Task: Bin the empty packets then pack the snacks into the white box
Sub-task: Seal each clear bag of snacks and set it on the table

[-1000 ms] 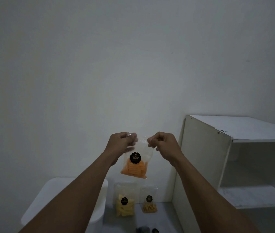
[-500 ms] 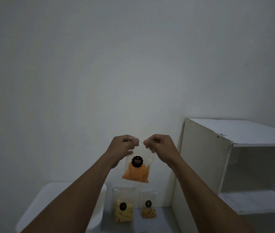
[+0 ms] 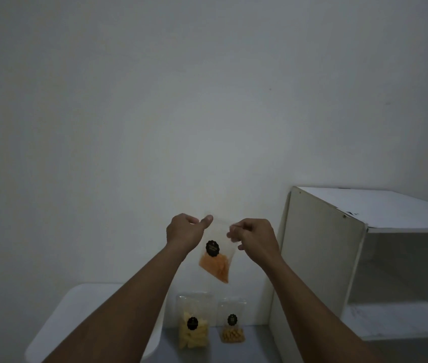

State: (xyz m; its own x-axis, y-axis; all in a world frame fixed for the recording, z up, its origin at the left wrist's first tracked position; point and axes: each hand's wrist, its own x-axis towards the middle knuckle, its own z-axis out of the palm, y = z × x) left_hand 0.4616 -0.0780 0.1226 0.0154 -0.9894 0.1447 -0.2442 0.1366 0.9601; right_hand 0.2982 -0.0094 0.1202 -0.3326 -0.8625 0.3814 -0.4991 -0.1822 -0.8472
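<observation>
I hold a clear packet of orange snacks point(image 3: 214, 267) with a black round label up in front of the wall. My left hand point(image 3: 184, 231) pinches its top left corner with the thumb stretched out. My right hand point(image 3: 254, 235) pinches its top right corner. The packet hangs tilted, its bottom corner pointing down to the right. Below it, a packet of yellow snacks point(image 3: 193, 330) and a smaller packet of brown snacks point(image 3: 232, 332) stand against the wall. A white box point(image 3: 76, 310) sits at the lower left, partly hidden by my left forearm.
A white open shelf unit point(image 3: 323, 258) stands close on the right, its side panel next to my right arm. A plain grey-white wall point(image 3: 207, 100) fills the view ahead. The standing packets rest on a grey surface point(image 3: 252, 347).
The packet has tilted from hanging straight, and my hands have moved slightly apart. My left thumb has stretched out. The view has shifted upward a little.
</observation>
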